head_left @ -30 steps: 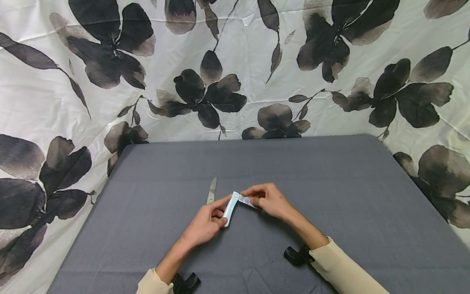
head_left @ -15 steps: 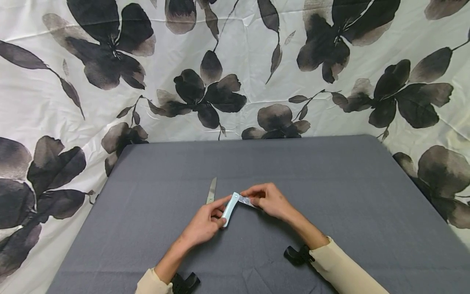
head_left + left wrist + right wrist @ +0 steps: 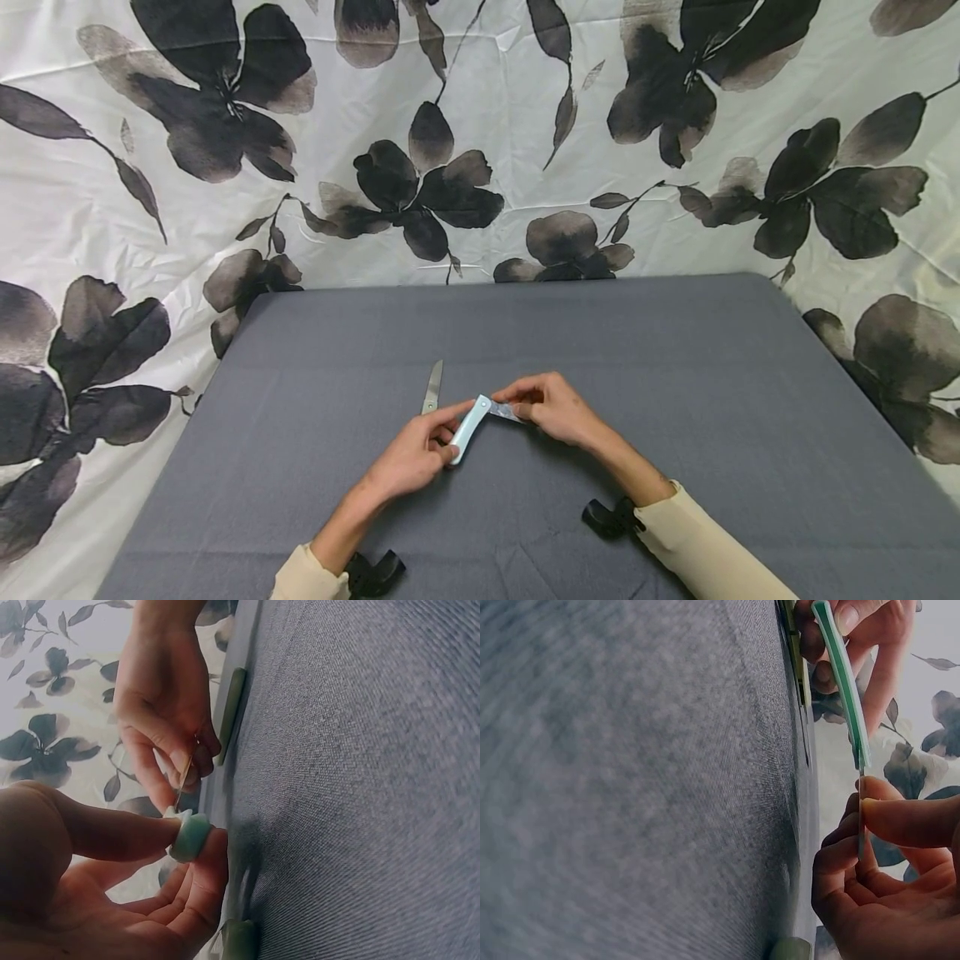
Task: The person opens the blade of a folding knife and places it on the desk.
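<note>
A folding knife with a pale blue handle (image 3: 470, 429) is half unfolded above the grey cloth, its blade (image 3: 504, 411) angled out to the right. My left hand (image 3: 411, 457) holds the handle between thumb and fingers, index finger stretched toward the pivot. The blade is pinched between thumb and fingers of my right hand (image 3: 557, 410), which cover its tip in the head view. A second knife (image 3: 432, 387) lies behind my left hand with its blade pointing away; its yellow-green handle (image 3: 794, 660) shows in the right wrist view, while the left hand hides it from the head camera.
A green object (image 3: 233, 705) lies on the cloth beyond the right hand in the left wrist view, hidden in the head view. The grey-covered table (image 3: 637, 333) ends at a back edge before a floral curtain (image 3: 495, 192).
The lower end of the blue handle has shifted slightly left, and the angle between handle and blade has widened a little. The right hand has barely moved; the second knife stays put.
</note>
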{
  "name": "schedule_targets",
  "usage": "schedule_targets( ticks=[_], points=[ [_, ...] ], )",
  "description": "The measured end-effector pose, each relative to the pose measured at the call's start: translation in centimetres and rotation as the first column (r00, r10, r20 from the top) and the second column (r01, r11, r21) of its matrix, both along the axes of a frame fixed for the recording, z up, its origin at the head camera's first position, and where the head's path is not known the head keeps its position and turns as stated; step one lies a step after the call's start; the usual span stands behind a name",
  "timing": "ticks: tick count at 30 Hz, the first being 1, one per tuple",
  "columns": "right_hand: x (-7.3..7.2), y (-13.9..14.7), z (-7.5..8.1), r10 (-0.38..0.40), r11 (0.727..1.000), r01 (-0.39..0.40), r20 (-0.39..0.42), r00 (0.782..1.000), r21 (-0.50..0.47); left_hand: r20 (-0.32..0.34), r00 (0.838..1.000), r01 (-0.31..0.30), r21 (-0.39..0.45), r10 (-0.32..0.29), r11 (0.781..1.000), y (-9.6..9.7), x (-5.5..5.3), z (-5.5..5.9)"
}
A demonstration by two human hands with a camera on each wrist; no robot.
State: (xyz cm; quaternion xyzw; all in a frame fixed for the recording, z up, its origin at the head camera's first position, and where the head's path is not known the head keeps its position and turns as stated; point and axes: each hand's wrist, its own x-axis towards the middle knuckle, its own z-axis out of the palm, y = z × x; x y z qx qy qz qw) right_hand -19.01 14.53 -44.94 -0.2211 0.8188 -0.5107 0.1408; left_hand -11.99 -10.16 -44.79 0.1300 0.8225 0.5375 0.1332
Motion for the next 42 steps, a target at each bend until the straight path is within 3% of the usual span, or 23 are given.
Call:
schedule_targets(
  ticks=[12, 42],
  points=[
    [-0.2, 0.5, -0.3, 0.062, 0.998, -0.062, -0.024, 0.998, -0.004, 0.015, 0.999, 0.05, -0.052, -0.049, 0.997, -0.3, 0.0, 0.2],
    [-0.2, 1.2, 0.3, 0.184, 0.983, -0.183, -0.088, 0.979, 0.023, -0.003, 0.986, 0.167, -0.08, -0.168, 0.983, -1.0, 0.0, 1.1]
  ],
)
